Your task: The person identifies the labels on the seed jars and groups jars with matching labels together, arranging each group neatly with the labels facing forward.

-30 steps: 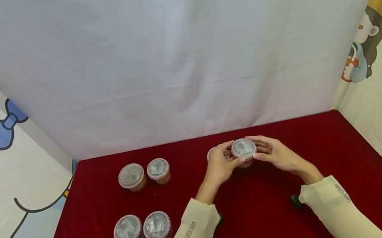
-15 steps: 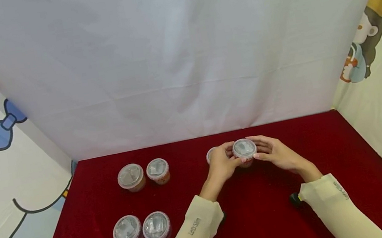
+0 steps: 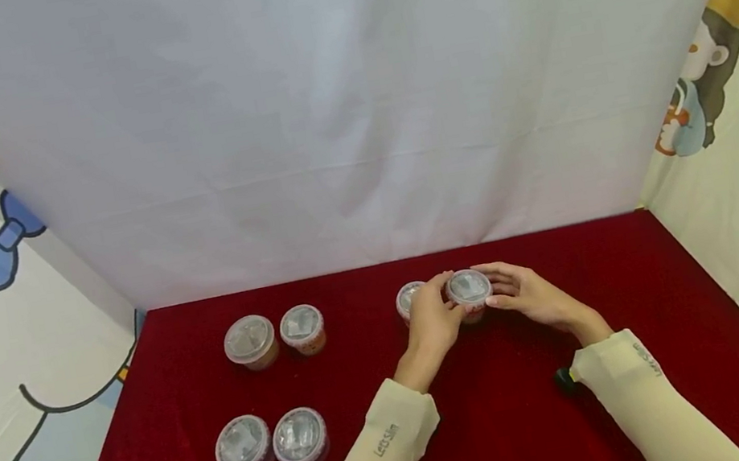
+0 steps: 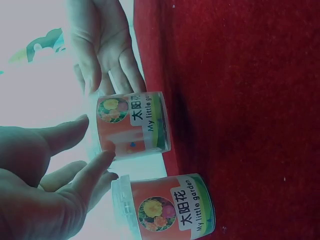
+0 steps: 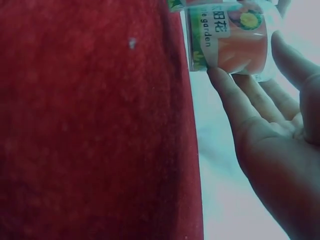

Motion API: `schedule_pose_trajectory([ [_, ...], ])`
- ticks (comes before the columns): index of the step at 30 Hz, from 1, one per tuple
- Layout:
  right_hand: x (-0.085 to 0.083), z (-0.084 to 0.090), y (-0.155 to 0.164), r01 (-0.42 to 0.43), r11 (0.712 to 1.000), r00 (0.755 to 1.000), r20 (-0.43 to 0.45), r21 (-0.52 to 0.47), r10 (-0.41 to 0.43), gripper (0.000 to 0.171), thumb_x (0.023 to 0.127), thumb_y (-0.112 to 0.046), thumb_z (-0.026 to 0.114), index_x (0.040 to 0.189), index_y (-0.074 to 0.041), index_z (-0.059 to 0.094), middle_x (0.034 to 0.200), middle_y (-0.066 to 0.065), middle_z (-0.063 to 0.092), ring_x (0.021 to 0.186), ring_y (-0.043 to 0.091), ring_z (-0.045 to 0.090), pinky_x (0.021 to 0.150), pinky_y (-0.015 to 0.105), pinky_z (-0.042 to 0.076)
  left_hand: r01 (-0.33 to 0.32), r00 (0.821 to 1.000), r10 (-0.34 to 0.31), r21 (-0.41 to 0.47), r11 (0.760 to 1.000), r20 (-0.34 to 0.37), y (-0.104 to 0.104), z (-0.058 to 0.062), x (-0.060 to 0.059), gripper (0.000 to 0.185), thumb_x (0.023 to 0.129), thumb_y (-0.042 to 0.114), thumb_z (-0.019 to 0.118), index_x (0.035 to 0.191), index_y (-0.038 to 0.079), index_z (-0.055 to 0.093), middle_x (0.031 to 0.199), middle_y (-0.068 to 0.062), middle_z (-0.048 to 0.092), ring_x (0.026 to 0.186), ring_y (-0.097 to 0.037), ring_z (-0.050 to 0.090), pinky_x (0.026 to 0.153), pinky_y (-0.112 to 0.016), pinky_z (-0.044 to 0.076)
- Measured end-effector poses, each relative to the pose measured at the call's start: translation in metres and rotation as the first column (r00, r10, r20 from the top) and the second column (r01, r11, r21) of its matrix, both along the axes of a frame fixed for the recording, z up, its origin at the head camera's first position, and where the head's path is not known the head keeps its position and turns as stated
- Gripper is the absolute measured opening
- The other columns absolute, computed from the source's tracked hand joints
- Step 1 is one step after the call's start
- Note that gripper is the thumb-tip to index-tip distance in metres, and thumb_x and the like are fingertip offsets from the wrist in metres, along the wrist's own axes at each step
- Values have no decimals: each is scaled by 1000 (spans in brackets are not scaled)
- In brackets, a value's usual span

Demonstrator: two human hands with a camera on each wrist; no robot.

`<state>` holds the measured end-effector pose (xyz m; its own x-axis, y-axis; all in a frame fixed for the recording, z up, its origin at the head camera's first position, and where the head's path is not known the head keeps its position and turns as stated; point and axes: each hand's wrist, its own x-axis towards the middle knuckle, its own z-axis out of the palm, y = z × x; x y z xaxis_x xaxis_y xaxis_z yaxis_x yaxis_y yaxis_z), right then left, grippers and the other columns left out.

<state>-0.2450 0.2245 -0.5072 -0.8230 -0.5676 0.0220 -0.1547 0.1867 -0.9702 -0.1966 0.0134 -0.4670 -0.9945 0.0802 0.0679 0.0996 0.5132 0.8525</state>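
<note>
A small clear plastic tub (image 3: pixel 469 287) with an orange "My little garden" flower label stands upright at the back right of the red cloth. My left hand (image 3: pixel 432 324) holds it from the left, a fingertip at the label (image 4: pixel 120 136) and the thumb beside the lid. From the right, my right hand (image 3: pixel 533 297) holds the same tub, fingers along its wall (image 5: pixel 245 52) and thumb near the lid. A matching tub (image 4: pixel 167 207) stands just left of it; in the head view its lid (image 3: pixel 408 295) is partly hidden behind my left hand.
Two lidded tubs, one wider (image 3: pixel 251 342) and one narrower (image 3: pixel 303 328), stand at the back left. Another pair, a left tub (image 3: pixel 243 446) and a right tub (image 3: pixel 300 438), sits nearer the front. A white curtain (image 3: pixel 355 143) rises behind the red cloth (image 3: pixel 171 402).
My left forearm has swung a little to the right, and more of the neighbouring tub's lid shows beside the left hand. Both hands stay at the same tub.
</note>
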Motion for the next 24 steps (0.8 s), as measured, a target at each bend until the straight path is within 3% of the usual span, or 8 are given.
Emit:
schedule_pose_trajectory([
  [10,-2,-11,-1,5,1000,1000,22,-7,-5,61,104,-1,65,159,5,38,159,30,42,144,49,44,103,18,50,-4,999,1,70,998,32,-3,0,9,58,92,2,82,144,-6,60,140,-25,65,119,-31,71,90,-29,61],
  [24,4,-9,3,17,1000,1000,-9,14,-17,64,105,-1,64,160,8,35,163,31,38,146,52,41,102,16,49,-32,999,30,164,986,15,-15,2,23,59,90,7,85,143,-5,62,140,-27,65,114,-36,73,90,-32,62],
])
